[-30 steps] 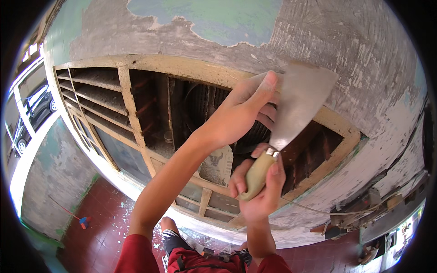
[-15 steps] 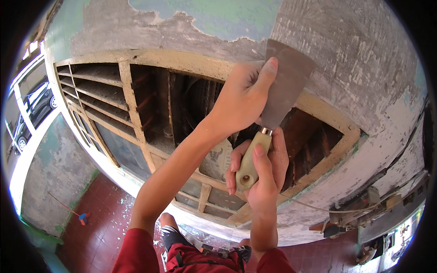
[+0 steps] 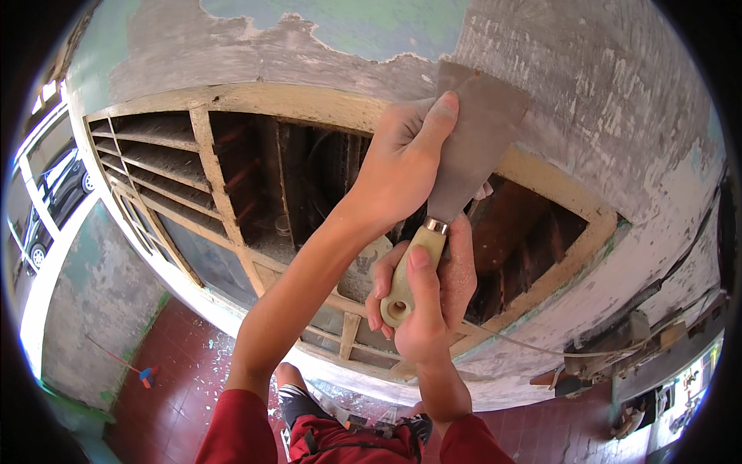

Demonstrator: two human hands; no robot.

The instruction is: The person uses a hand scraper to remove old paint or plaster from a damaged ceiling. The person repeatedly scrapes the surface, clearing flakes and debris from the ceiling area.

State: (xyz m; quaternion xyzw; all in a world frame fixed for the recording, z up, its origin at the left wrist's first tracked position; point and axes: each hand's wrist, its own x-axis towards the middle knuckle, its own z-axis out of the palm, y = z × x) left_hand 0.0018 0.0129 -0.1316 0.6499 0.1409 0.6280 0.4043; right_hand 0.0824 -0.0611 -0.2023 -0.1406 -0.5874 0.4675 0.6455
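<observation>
A broad putty knife (image 3: 481, 131) with a grey metal blade and a cream handle is held up in front of the wall, its blade tilted up to the right. My right hand (image 3: 433, 290) is wrapped round the handle, the thumb lying along its face. My left hand (image 3: 402, 162) grips the blade's left side, thumb on the front and most fingers hidden behind it. Fingertips show past the blade's right edge. Behind the blade's top is the wall (image 3: 587, 100), scraped grey, with a peeling patch of green paint (image 3: 371, 27). Whether blade and wall touch, I cannot tell.
Below the scraped wall runs a wooden frame (image 3: 309, 99) with slats and dark openings. Paint flakes lie on the red tiled floor (image 3: 174, 371), near a blue and red broom (image 3: 147, 377). A cable (image 3: 556, 354) hangs at the right. Cars (image 3: 58, 201) stand outside, far left.
Both hands and the putty knife have shifted slightly left in view. My grip on the blade and handle looks the same.
</observation>
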